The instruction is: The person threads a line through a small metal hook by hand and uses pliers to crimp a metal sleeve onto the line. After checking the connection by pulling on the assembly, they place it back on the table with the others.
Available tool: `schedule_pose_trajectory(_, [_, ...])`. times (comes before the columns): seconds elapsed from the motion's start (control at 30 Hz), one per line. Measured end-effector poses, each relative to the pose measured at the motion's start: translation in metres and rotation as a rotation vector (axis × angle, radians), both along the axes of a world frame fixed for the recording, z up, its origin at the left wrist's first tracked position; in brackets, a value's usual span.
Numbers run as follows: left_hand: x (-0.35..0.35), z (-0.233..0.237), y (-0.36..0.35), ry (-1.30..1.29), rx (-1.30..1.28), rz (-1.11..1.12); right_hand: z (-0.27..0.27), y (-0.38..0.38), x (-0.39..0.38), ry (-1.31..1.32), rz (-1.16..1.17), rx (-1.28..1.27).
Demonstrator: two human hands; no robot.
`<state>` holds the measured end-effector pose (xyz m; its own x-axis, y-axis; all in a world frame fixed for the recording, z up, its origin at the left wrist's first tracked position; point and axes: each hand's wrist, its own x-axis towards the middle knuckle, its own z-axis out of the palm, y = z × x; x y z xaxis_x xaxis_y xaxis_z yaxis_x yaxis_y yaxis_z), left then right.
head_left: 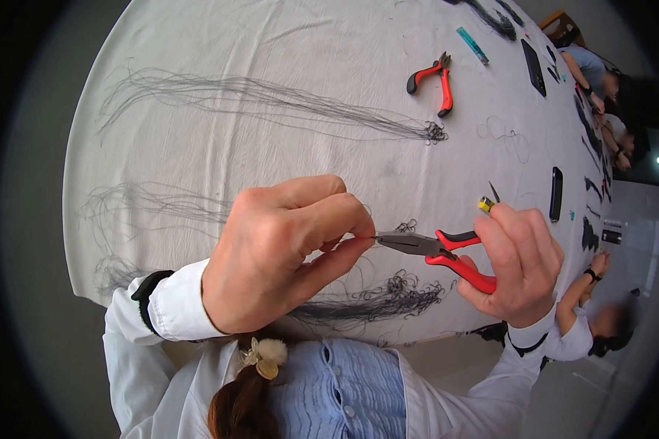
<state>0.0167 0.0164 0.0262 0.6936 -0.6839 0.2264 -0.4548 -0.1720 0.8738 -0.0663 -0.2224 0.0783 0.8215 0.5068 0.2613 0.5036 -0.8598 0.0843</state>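
Note:
My left hand [285,249] is closed in a pinch over the cloth, thumb against forefinger. Whatever it pinches is too small to make out. Right at those fingertips are the jaws of needle-nose pliers [410,243] with red and black handles. My right hand [518,256] grips the handles and also keeps a thin pointed tool with a yellow end [485,205] between its fingers. Below the pliers lies a thick dark bundle of hair-like strands [366,306] with curled ends. Another bundle [165,196] runs partly hidden behind my left hand.
A long strand bundle [271,99] with a knotted end stretches across the white tablecloth [329,36]. Beyond it are red-handled cutters [445,84], a teal cutter knife [473,46], a black phone [533,67] and another dark flat object [556,194]. Other people sit along the right edge.

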Motion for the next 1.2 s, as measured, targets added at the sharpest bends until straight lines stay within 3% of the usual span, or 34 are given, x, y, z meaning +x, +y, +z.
schedule_pose_trajectory(1.2, [-0.003,0.003,0.000,0.127,0.020,-0.002,-0.005,0.010,-0.007,-0.175,0.036,-0.062])
